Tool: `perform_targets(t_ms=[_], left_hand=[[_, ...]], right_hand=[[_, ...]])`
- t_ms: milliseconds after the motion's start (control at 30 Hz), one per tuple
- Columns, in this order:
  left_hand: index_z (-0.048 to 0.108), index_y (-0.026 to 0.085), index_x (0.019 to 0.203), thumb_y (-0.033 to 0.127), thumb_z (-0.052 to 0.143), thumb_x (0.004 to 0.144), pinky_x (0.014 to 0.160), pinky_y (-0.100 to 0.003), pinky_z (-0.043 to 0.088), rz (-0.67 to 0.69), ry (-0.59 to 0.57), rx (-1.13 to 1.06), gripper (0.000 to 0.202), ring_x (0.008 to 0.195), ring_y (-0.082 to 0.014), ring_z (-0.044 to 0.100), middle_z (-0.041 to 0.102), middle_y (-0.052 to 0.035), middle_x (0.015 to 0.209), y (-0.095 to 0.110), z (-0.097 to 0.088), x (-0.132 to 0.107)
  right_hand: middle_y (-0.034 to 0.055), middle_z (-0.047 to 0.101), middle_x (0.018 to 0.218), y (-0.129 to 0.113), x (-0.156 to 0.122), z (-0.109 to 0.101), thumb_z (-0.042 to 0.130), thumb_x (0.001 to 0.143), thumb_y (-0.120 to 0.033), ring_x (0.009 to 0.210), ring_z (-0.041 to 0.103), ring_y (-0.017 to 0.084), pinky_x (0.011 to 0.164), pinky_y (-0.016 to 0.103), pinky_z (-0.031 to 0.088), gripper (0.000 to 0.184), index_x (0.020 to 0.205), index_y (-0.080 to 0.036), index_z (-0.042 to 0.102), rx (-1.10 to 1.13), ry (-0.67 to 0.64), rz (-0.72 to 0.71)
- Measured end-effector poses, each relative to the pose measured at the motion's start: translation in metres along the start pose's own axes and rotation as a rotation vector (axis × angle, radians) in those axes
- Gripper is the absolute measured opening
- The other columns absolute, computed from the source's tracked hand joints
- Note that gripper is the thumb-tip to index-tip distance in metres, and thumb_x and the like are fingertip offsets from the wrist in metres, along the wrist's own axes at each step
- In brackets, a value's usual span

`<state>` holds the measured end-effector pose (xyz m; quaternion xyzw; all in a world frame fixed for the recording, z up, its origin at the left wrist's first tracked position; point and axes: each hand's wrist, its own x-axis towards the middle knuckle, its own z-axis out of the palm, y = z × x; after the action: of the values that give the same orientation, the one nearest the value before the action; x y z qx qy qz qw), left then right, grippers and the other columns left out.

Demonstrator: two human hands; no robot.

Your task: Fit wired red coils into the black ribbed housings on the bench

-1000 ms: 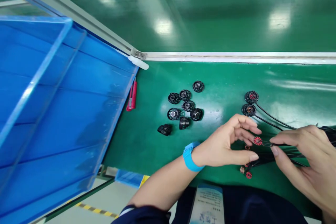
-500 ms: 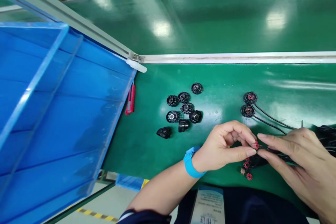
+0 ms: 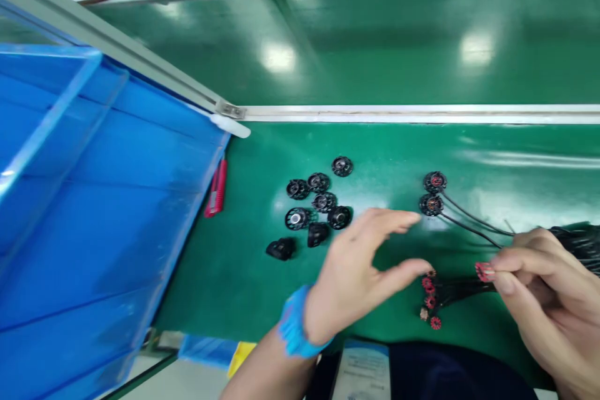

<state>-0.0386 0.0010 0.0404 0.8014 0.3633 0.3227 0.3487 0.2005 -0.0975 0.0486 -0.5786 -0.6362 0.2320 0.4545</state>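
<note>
Left hand blurred; red piece partly hidden by right hand; badge print illegible; blue bin cut by left edge.

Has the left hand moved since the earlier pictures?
Yes. Judged against the red cutter on the table, the left hand has moved leftward, nearer to it and away from the right hand.

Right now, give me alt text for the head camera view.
A right hand pinches a small red part over a green table, the left hand open. Loose black parts lie mid-view; a blue bin stands at left.
</note>
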Motion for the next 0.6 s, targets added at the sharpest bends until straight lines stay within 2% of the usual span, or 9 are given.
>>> perform_targets(t_ms=[67, 100, 133, 200, 267, 367, 433, 500, 600], left_hand=[[0.068, 0.023, 0.123, 0.046, 0.070, 0.102, 0.085, -0.041, 0.060, 0.007, 0.050, 0.490, 0.032, 0.094, -0.0249, 0.071, 0.074, -0.0073, 0.105, -0.006, -0.023, 0.000], [0.068, 0.021, 0.122, 0.049, 0.064, 0.104, 0.082, -0.046, 0.058, -0.005, 0.037, 0.673, 0.033, 0.094, -0.0291, 0.070, 0.073, -0.0097, 0.105, -0.011, -0.033, -0.002], [0.068, 0.019, 0.120, 0.054, 0.057, 0.106, 0.079, -0.049, 0.056, -0.023, 0.018, 0.805, 0.039, 0.094, -0.0333, 0.069, 0.072, -0.0128, 0.106, -0.017, -0.040, -0.005], [0.069, 0.018, 0.122, 0.060, 0.043, 0.108, 0.071, -0.050, 0.051, -0.036, -0.011, 0.929, 0.051, 0.088, -0.0377, 0.068, 0.071, -0.0156, 0.105, -0.032, -0.048, -0.014], [0.067, 0.024, 0.128, 0.055, 0.037, 0.109, 0.070, -0.048, 0.048, -0.093, -0.047, 0.924, 0.047, 0.083, -0.0359, 0.067, 0.072, -0.0121, 0.108, -0.046, -0.048, -0.024], [0.063, 0.030, 0.135, 0.049, 0.033, 0.110, 0.068, -0.045, 0.047, -0.145, -0.052, 0.873, 0.043, 0.085, -0.0330, 0.069, 0.073, -0.0074, 0.118, -0.059, -0.039, -0.031], [0.063, 0.028, 0.136, 0.047, 0.035, 0.112, 0.072, -0.045, 0.052, -0.067, -0.075, 0.814, 0.042, 0.089, -0.0316, 0.072, 0.073, -0.0074, 0.123, -0.057, -0.030, -0.027], [0.064, 0.023, 0.134, 0.042, 0.039, 0.113, 0.080, -0.045, 0.057, 0.069, -0.113, 0.720, 0.038, 0.093, -0.0293, 0.074, 0.075, -0.0085, 0.122, -0.049, -0.019, -0.017], [0.068, 0.020, 0.130, 0.025, 0.040, 0.113, 0.088, -0.041, 0.060, 0.192, -0.135, 0.600, 0.033, 0.099, -0.0252, 0.074, 0.075, -0.0096, 0.119, -0.031, -0.001, -0.003]], right_hand=[[0.0015, 0.054, 0.077, 0.004, 0.002, -0.005, 0.071, 0.095, -0.019, 0.078, 0.052, 0.017, 0.070, 0.033, 0.044, 0.011, 0.106, -0.021, 0.073, 0.320, 0.149, 0.150], [0.0009, 0.051, 0.073, 0.007, 0.005, -0.007, 0.071, 0.095, -0.023, 0.076, 0.049, 0.017, 0.070, 0.034, 0.043, 0.006, 0.101, -0.021, 0.073, 0.472, 0.226, 0.205], [0.0000, 0.045, 0.069, 0.010, 0.009, -0.010, 0.071, 0.096, -0.027, 0.072, 0.046, 0.016, 0.069, 0.033, 0.042, 0.007, 0.093, -0.021, 0.071, 0.593, 0.291, 0.246], [-0.0019, 0.036, 0.065, 0.015, 0.018, -0.015, 0.071, 0.095, -0.035, 0.066, 0.038, 0.014, 0.064, 0.032, 0.039, 0.024, 0.078, -0.021, 0.063, 0.717, 0.355, 0.293], [-0.0036, 0.028, 0.062, 0.020, 0.028, -0.020, 0.071, 0.094, -0.041, 0.062, 0.033, 0.014, 0.060, 0.030, 0.036, 0.039, 0.069, -0.021, 0.049, 0.722, 0.374, 0.312], [-0.0055, 0.021, 0.060, 0.021, 0.038, -0.025, 0.077, 0.089, -0.046, 0.059, 0.029, 0.013, 0.058, 0.027, 0.036, 0.052, 0.066, -0.021, 0.037, 0.730, 0.423, 0.329], [-0.0063, 0.018, 0.059, 0.021, 0.041, -0.027, 0.079, 0.087, -0.048, 0.058, 0.027, 0.013, 0.057, 0.027, 0.036, 0.056, 0.066, -0.021, 0.034, 0.729, 0.443, 0.341], [-0.0063, 0.018, 0.059, 0.019, 0.040, -0.027, 0.080, 0.086, -0.048, 0.058, 0.028, 0.013, 0.057, 0.027, 0.036, 0.057, 0.066, -0.021, 0.035, 0.723, 0.447, 0.351], [-0.0045, 0.026, 0.060, 0.013, 0.033, -0.023, 0.081, 0.087, -0.043, 0.061, 0.032, 0.014, 0.058, 0.029, 0.036, 0.049, 0.064, -0.021, 0.044, 0.716, 0.446, 0.351]])
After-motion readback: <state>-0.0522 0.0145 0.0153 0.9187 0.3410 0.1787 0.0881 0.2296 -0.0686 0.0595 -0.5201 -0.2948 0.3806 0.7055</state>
